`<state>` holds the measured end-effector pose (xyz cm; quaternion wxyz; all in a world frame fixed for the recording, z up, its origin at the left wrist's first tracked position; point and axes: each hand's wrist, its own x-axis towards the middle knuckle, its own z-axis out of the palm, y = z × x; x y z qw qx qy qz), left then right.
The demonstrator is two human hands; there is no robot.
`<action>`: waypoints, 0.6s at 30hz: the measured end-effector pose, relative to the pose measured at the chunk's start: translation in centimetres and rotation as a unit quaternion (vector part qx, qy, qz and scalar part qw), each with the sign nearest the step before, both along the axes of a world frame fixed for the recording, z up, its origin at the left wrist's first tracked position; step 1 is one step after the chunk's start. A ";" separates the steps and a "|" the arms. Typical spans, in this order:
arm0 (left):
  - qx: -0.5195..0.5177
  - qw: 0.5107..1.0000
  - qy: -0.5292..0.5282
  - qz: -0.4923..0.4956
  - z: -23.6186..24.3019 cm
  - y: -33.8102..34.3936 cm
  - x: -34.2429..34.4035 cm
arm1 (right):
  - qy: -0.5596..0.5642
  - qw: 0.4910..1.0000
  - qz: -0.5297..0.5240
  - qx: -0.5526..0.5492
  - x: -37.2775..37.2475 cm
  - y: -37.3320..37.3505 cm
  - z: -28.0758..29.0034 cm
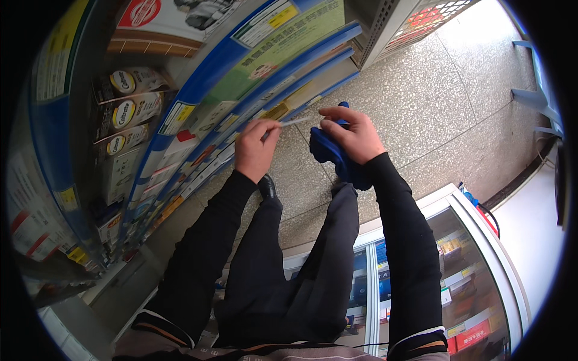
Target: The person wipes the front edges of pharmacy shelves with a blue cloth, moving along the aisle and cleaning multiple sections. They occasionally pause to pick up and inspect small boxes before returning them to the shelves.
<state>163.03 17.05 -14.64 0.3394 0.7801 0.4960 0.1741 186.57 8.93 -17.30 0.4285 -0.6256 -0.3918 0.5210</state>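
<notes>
My left hand point(256, 147) is closed in a pinch beside the shelf fronts. From its fingertips a thin white strip point(294, 121) points toward my other hand; it is too small to tell what it is. My right hand point(356, 137) grips a dark blue cloth point(330, 150), which hangs in folds below the fingers. Its thumb and forefinger stretch toward the white strip, with a gap between. Part of the cloth is hidden behind the palm.
Shelves with blue edges point(208, 71), price labels and several boxed goods point(135, 111) run along the left. A white-framed glass display case point(475, 240) stands at the lower right. Speckled floor tiles point(415, 102) lie ahead, with a white perforated rack point(400, 30) at the top.
</notes>
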 end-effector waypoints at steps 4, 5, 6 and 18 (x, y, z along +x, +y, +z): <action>-0.084 0.995 0.058 0.002 0.2 -1.8 -9.2 | -0.197 0.969 0.093 0.113 -7.2 2.5 -0.2; -0.099 0.993 0.058 0.006 0.2 -2.0 -11.3 | -0.233 0.958 0.108 0.130 -9.2 3.4 0.1; -0.113 0.992 0.055 0.007 0.2 -1.9 -13.0 | -0.252 0.949 0.108 0.153 -10.9 4.2 -0.3; -0.174 0.984 -0.011 -0.048 1.6 -1.0 -25.0 | -0.510 0.849 0.070 0.121 -20.0 10.0 -2.0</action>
